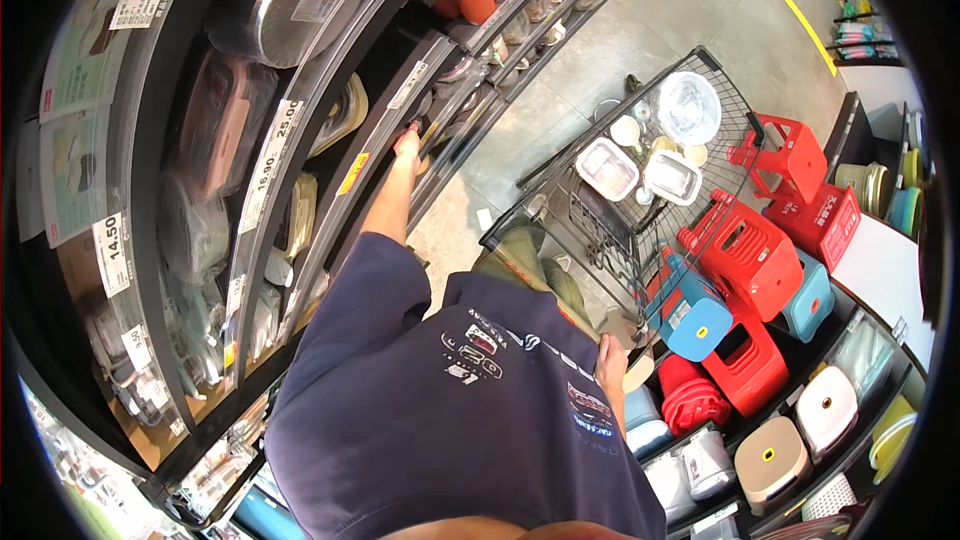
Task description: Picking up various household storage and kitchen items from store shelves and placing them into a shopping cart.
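Observation:
My left hand [408, 145] reaches out to the shelf on the left. Its fingers close at a small dark item [422, 122] by the shelf edge, whose kind I cannot make out. Low at my right side is my right hand [611, 365], its fingers curled and partly hidden beside a rounded beige piece [638, 372]. A wire shopping cart [735, 90] stands ahead to the right. In it are a clear round bowl [689, 108], two clear rectangular containers [607, 168] and several small pale cups [626, 130].
Stacked shelves [330, 190] with wrapped containers and pots line the left. Red plastic stools [745, 250] and a blue stool [697, 325] stand close to the cart's right side. Below them, shelves hold beige and white lidded boxes [772, 462]. Grey floor [570, 70] runs ahead.

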Tool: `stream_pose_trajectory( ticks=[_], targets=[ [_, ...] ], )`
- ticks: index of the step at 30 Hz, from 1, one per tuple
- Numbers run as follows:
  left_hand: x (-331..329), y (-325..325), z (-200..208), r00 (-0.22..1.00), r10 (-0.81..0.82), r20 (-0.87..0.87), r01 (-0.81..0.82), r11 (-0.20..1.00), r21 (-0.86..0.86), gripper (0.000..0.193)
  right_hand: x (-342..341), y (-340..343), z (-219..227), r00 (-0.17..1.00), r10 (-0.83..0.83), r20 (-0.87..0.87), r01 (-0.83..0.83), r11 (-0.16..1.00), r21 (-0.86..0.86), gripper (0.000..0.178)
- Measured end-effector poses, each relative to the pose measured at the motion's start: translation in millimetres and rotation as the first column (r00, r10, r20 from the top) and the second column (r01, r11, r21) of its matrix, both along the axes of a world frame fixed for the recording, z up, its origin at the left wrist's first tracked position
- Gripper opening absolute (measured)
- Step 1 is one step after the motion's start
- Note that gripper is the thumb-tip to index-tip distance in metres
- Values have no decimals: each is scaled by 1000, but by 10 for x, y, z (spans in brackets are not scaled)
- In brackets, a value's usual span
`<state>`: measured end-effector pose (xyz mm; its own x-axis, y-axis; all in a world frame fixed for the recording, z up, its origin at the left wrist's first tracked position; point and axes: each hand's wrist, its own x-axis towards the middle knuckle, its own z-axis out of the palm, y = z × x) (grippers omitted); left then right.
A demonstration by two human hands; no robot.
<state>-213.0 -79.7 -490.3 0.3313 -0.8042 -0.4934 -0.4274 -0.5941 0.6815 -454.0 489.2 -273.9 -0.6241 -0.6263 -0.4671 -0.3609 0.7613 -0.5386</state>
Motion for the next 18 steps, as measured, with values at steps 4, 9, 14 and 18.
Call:
stream_pose_trajectory(
  ticks=[4,9,14,18],
  targets=[
    [-157,-32,44,960,164,-227,-149,985,84,32,45,89,-97,995,26,-97,-14,993,121,32],
    [5,-64,-99,895,170,-412,-126,983,131,21,43,61,-187,979,-6,-205,28,994,101,31],
    [204,-85,-162,795,194,-574,-165,981,103,31,60,92,-300,963,-51,-266,81,992,102,29],
    [211,19,-32,751,236,-617,-266,963,46,28,52,65,-275,966,-67,-248,92,992,91,27]
  ],
)
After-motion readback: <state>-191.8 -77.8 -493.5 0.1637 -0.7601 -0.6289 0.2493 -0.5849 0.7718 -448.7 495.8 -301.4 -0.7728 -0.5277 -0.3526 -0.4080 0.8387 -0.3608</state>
